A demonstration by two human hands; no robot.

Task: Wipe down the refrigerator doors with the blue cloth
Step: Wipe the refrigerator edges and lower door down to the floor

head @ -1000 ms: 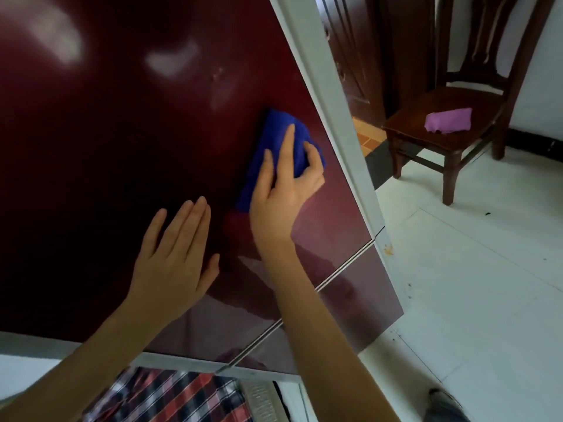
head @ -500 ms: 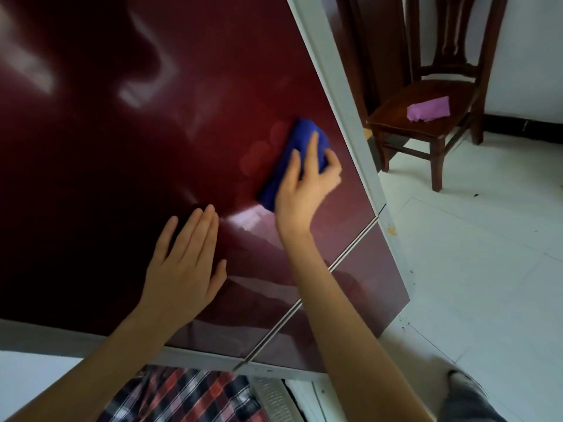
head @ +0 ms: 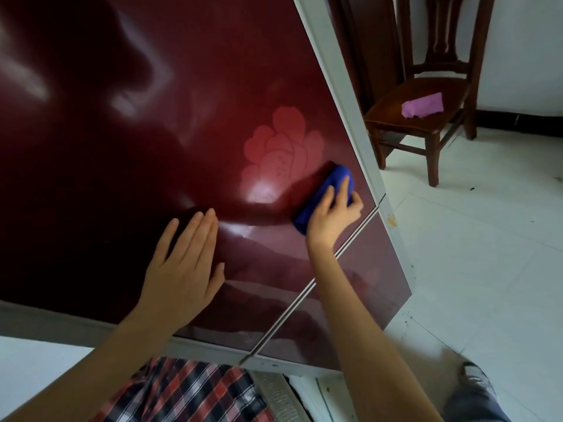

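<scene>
Pressing one door (head: 182, 117): left hand (head: 182, 269), right hand (head: 330, 219), one blue cloth (head: 336, 176).

I see plaid shirt (head: 189, 391), red, black and white checks, at the bottom edge; grey trouser leg (head: 470, 406) and grey shoe (head: 475, 376) bottom right.

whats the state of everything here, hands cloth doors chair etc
large door, shut, glossy
small door, shut, flush with the large door
blue cloth, bunched, pressed against the large door near the seam
right hand, fingers curved over the blue cloth, holding it to the door
left hand, flat, fingers straight, resting on the large door
chair, upright on the floor
pink cloth, lying on the chair seat
</scene>
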